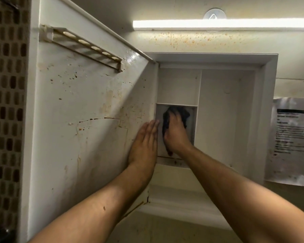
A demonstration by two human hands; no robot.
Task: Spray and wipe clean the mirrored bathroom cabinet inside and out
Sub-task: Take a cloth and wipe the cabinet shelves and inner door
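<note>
1. Head view looks up into the open cabinet (226, 120); its door (77, 120) is swung out to the left, inner face showing.
2. The left hand (144, 142) lies flat on the door near the hinge edge, fingers straight and together, holding nothing. It looks to be steadying the door.
3. The right hand (175, 134) is bunched round a dark cloth (184, 114) and presses it against the back of the small lower-left compartment (191, 123).
4. Step in hand, as I judge it: wiping the inside, one compartment at a time.
5. The door's inner face is streaked, cracked and spotted with brown, and the rack (84, 48) on it looks grimy, so that part seems not yet done.
6. The next move likely calls for working the cloth into the compartment's corners and lower ledge, then on to the upper box and the tall right bay.
7. No spray bottle is in view; fetching it would mean freeing a hand.
</note>
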